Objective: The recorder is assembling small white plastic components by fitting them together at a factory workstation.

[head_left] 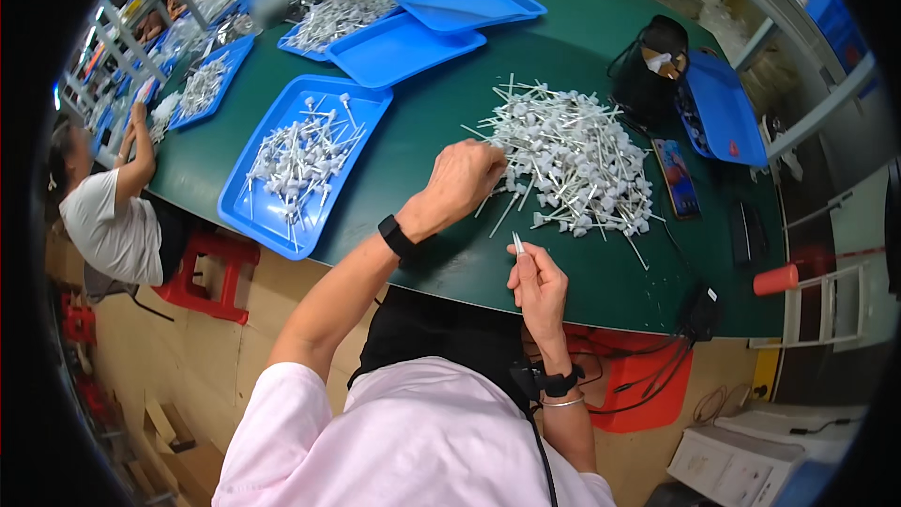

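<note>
A big heap of white-headed pins (pixel 582 160) lies on the green table (pixel 422 117), a smaller batch (pixel 300 161) in the blue tray (pixel 246 210), so much seems to remain; the left hand (pixel 460 180) is at the heap's edge, grip hidden; the right hand (pixel 541 289) pinches a pale slim piece (pixel 518 241); a phone (pixel 678 178) and black bag (pixel 648 75) crowd the heap's right.

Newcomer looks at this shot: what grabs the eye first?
Probably the big heap of white-headed, thin-stemmed pieces on the green table, right of centre. Next, the blue tray to its left, holding more such pieces. Then the hands: left hand at the heap's left edge, right hand below it, pinching something slim and pale.
</note>
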